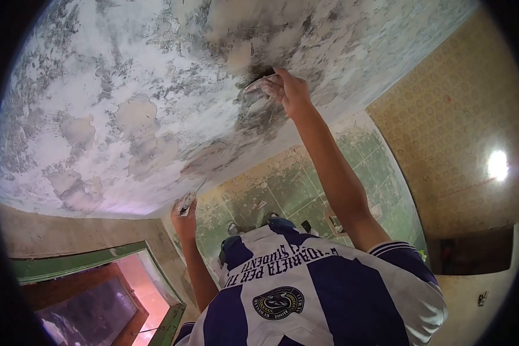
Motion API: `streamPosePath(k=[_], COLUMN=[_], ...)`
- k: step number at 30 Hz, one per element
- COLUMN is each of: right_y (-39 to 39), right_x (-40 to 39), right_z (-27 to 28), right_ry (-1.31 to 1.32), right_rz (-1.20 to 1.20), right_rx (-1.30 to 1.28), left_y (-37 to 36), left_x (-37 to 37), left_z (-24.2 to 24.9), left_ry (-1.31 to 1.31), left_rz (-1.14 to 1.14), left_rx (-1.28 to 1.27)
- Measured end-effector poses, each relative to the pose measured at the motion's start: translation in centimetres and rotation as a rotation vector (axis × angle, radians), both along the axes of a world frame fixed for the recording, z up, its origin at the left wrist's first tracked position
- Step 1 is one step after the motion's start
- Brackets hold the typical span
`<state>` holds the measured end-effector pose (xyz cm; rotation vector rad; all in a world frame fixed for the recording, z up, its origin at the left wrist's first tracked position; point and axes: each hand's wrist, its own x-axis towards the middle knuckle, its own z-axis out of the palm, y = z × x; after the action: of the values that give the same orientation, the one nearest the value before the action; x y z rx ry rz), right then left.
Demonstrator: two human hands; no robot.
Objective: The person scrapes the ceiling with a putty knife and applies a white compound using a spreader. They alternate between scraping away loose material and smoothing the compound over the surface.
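My right hand (291,92), its fingers dusted white, is closed on a flat scraper-like blade (259,84). The blade lies close against the wall (135,115), beside a dark patch; its exact kind is hard to tell. White paint and grey-black stains cover the wall, with bare beige areas where the coating is gone. Lower and to the left, my left hand (184,218) is closed near the wall's bottom edge. Whitish smears and something small and dark show at its fingers, but what it holds I cannot make out.
Below lies a green tiled floor (242,205) spotted with debris. A green-framed opening with a brown wooden panel (92,303) is at the lower left. On the right are a patterned tan surface (461,98) with a bright light spot and a dark recess (476,254).
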<state>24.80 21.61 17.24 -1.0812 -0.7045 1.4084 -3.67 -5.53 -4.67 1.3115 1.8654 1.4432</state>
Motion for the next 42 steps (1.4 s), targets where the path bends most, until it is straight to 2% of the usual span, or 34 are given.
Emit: streamPosePath(k=[2, 5, 10, 12, 17, 20, 25, 27, 30, 32, 34, 36, 39, 41, 42], right_y=[-2.0, -5.9, -9.1, -8.3, -0.8, 1.3, -1.6, -4.0, -7.1, -8.7, -6.7, -4.6, -1.0, -0.3, -1.0], right_x=[0.8, 2.5, 5.3, 5.6, 3.9, 1.9, 1.3, 2.6, 5.0, 5.6, 5.9, 5.2, 2.8, 1.5, 1.2], right_z=[1.0, 2.5, -2.1, -4.4, -7.9, -4.1, 1.8, 1.5, -0.2, -2.1, -5.8, -7.3, -6.4, -3.6, -1.7], right_ry=[-0.017, -0.088, -0.210, -0.232, -0.109, -0.228, -0.101, -0.094, -0.161, -0.260, -0.300, -0.330, -0.304, -0.188, -0.191], right_rz=[-0.029, -0.033, -0.001, -0.023, -0.051, -0.045, -0.003, 0.021, 0.065, -0.024, -0.031, -0.047, -0.085, -0.077, -0.078], right_rx=[0.080, 0.096, -0.011, -0.060, -0.093, -0.022, 0.149, 0.178, 0.193, 0.047, 0.032, 0.016, -0.016, 0.163, 0.155], left_y=[0.5, 1.3, 2.1, 2.1, 2.2, 1.9, 1.3, 0.8, 1.0, 1.1, 1.5, 1.6, 2.1, 2.2, 2.2], left_x=[0.3, 0.2, -0.2, 0.0, 0.4, 0.7, 1.1, 1.3, 1.5, 1.7, 2.2, 2.6, 3.0, 3.5, 3.6], left_z=[0.3, 1.0, 2.4, 2.4, 2.0, 2.4, 2.4, 2.0, 0.9, 0.7, 1.4, 1.7, 2.2, 3.2, 2.8], left_ry=[-0.074, -0.025, 0.061, 0.087, 0.039, 0.044, 0.054, 0.073, -0.053, 0.011, 0.007, 0.013, 0.005, -0.016, -0.020], left_rz=[-0.023, -0.067, -0.069, -0.074, -0.136, -0.133, -0.147, -0.138, -0.109, -0.089, -0.101, -0.120, -0.154, -0.142, -0.145], left_rx=[-0.035, -0.006, 0.000, -0.006, -0.020, -0.020, -0.066, -0.088, -0.097, -0.092, -0.099, -0.106, -0.056, -0.106, -0.114])
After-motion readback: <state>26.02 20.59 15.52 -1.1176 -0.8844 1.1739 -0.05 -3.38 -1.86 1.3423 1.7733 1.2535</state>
